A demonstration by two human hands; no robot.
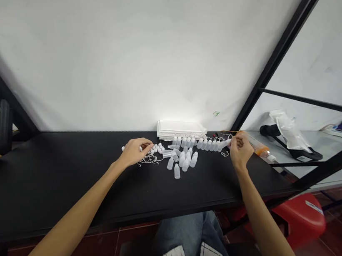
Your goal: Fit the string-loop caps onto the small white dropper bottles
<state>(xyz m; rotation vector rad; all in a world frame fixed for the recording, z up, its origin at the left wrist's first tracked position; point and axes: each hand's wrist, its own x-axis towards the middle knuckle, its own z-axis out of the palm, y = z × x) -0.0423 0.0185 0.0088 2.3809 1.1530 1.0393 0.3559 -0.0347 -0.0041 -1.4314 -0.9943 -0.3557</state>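
My left hand (137, 150) reaches in at the left edge of a small pile of white caps (157, 148). Its thumb and fingers are pinched together; whatever lies between the fingertips is hidden. Thin white looped strips (150, 160) lie just below the caps. On the right, my right hand (241, 148) pinches the end of a small translucent plastic bottle (224, 142), tilted beside a row of capped bottles (210, 144). Between my hands, several loose bottles (185, 159) lie in a heap on the black table (105, 199).
A stack of flat white trays or boxes (180, 127) rests against the wall behind the bottles. Beyond my right hand lies an orange-labelled drink bottle (260, 149). Black frame bars (284, 33) slant along the right. A red stool (303, 219) stands below.
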